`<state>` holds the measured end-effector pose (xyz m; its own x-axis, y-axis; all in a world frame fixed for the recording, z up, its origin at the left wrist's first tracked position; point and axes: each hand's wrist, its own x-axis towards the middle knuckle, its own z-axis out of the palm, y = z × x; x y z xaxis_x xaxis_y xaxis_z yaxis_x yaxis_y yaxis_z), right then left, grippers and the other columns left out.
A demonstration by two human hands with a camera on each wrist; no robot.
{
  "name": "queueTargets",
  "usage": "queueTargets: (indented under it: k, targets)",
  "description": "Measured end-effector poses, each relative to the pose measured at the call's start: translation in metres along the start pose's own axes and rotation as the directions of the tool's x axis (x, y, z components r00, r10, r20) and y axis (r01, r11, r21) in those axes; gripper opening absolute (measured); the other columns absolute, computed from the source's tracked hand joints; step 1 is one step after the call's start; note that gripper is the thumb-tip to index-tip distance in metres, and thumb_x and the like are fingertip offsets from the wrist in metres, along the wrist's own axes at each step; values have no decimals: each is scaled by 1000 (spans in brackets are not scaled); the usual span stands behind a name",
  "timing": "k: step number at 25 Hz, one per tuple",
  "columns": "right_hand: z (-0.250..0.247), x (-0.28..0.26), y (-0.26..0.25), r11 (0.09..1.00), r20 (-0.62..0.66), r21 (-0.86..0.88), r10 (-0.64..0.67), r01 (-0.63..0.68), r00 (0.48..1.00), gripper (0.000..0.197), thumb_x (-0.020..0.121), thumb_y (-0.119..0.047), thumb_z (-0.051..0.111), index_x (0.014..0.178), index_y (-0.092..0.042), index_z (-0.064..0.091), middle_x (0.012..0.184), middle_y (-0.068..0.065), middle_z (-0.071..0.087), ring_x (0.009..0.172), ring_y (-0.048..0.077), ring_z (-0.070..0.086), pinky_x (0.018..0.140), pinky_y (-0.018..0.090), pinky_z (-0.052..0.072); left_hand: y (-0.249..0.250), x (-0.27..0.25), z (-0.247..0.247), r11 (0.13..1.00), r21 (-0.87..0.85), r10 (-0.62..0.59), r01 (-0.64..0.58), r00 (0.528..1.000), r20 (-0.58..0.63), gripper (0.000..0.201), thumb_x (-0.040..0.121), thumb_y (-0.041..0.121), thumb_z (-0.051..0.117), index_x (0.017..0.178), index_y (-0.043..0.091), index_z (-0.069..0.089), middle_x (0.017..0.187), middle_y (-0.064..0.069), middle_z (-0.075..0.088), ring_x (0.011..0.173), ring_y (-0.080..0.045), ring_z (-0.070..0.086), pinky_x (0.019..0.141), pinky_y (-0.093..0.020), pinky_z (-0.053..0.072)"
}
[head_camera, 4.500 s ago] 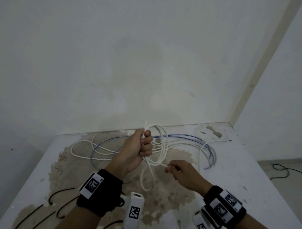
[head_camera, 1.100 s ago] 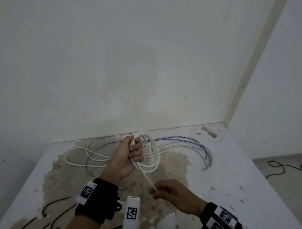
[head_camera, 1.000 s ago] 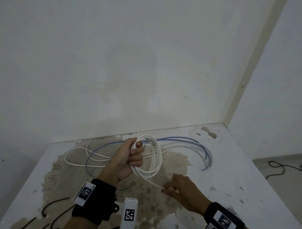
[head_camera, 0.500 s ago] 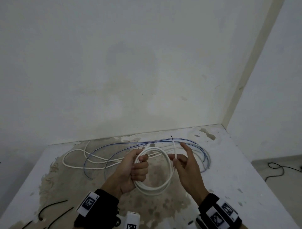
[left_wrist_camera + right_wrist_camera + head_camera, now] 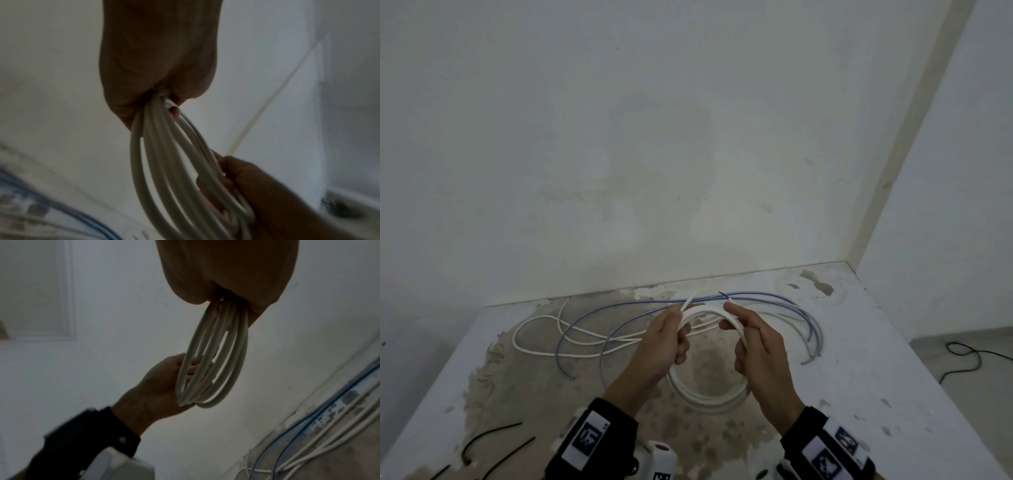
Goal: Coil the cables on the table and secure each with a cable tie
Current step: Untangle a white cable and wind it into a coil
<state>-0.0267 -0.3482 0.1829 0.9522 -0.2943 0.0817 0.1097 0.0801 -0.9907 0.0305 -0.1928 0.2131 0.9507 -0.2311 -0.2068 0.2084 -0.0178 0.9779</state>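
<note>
A white cable wound into a coil (image 5: 709, 394) of several loops hangs above the table between both hands. My left hand (image 5: 671, 337) grips the coil's left side, and one cable end (image 5: 688, 301) sticks up past its thumb. My right hand (image 5: 751, 337) grips the coil's right side, with the other end (image 5: 726, 297) poking out above its fingers. In the left wrist view the loops (image 5: 170, 162) run from my left fist down to the right hand (image 5: 257, 186). In the right wrist view the loops (image 5: 216, 356) lead to the left hand (image 5: 164, 386).
Loose white cables (image 5: 541, 346) and blue cables (image 5: 804, 315) sprawl over the stained white table (image 5: 876, 394) behind the hands. Black cable ties (image 5: 493, 442) lie near the front left edge. A wall stands close behind, and a black cord (image 5: 969, 356) lies on the floor at right.
The right hand brought the free cable end up from the table to the coil and now grips the coil's right side. The coil has turned flatter, facing me.
</note>
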Motion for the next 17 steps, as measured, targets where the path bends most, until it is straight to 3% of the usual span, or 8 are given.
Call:
queueTargets:
  k: [3,4,5,6,7,10,13,17]
  targets:
    - [1,1,10,989,-32,-113,-94,90,995,44,107,-10,31,134,-42,46,78,16,68,47,12,37,47,27,33,6,-1,4,931,351,100,-103,995,24,35,106,17,30,80,15,54,61,1,45,46,-10,36,47,-27,29]
    - [2,0,11,980,-24,-154,-131,125,991,44,107,-10,32,133,-44,44,74,8,68,48,9,42,49,25,36,6,-1,6,890,423,161,-169,985,54,35,106,16,31,83,16,58,62,2,48,46,-6,41,48,-23,33]
    - [4,-2,10,968,-7,-191,-167,163,986,44,107,-8,33,130,-44,45,76,-7,68,55,5,51,54,20,42,5,-1,7,849,478,217,-227,973,77,33,106,15,32,87,14,60,64,3,51,49,-4,46,51,-18,36]
    - [5,-5,9,956,8,-216,-200,197,980,43,107,-7,34,127,-43,46,89,-16,69,70,0,61,64,13,47,3,-1,9,814,517,258,-266,962,88,32,105,15,34,89,11,61,65,5,53,53,-1,51,53,-15,37]
    - [7,-7,8,946,16,-232,-230,227,973,40,106,-8,35,126,-41,47,104,-18,67,87,-6,64,75,8,48,3,1,11,789,543,286,-288,954,91,32,105,15,35,88,8,61,65,4,53,55,-1,51,55,-16,38]
    - [7,-8,10,929,9,-232,-294,288,956,37,103,-16,34,125,-39,55,119,-16,67,103,-3,64,89,10,49,4,2,10,776,543,300,-320,945,128,37,105,16,35,78,4,58,59,3,50,49,-5,44,52,-23,34]
    - [0,-4,17,928,20,-228,-296,293,955,37,100,-21,37,122,-33,63,118,-14,70,106,1,66,92,17,51,10,-6,12,886,404,188,-228,972,138,41,105,19,35,69,13,54,49,7,43,41,-4,34,45,-20,28]
    - [-7,2,23,931,11,-242,-280,274,960,40,99,-13,38,120,-23,71,108,-10,75,92,3,70,81,25,56,15,-13,21,960,273,21,-59,990,141,58,105,35,31,54,26,57,46,7,33,38,-7,23,46,-24,18]
